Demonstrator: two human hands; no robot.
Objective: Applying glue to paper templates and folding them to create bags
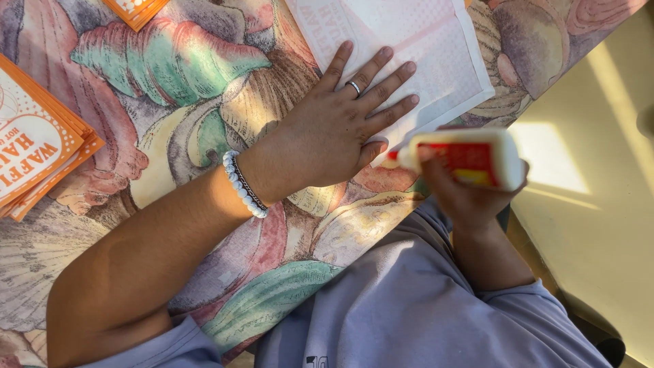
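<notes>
A table covered in a cloth [204, 88] printed with large shells and leaves in green, pink, cream and brown fills most of the view. Sunlight falls across it in warm patches. To the right, past the table edge, a pale yellow floor [599, 204] shows with 1 bright sunlit patch. The person sits at the table in a lilac-grey top [409, 307].

A white sheet of paper [436, 48] lies flat on the cloth near the top, its printed side turned down so faint mirrored lettering shows through. The left hand [334, 129] rests palm down with all fingers spread flat and straight, the fingertips pressing the sheet's lower left part. It grips nothing. A ring sits on 1 finger, and a white beaded bracelet [244, 185] circles the wrist.

The right hand [463, 197] is wrapped around a white glue bottle [470, 158] with a red and yellow label, fingers curled closed round its body. The bottle is held just beside the sheet's lower edge, at the table edge. Its long axis runs nearly level from right to left, with the red nozzle pointing left toward the left thumb, very close to it.

At the left edge lies a stack of orange and white printed papers [34, 146]. Another orange corner [136, 8] shows at the top.
</notes>
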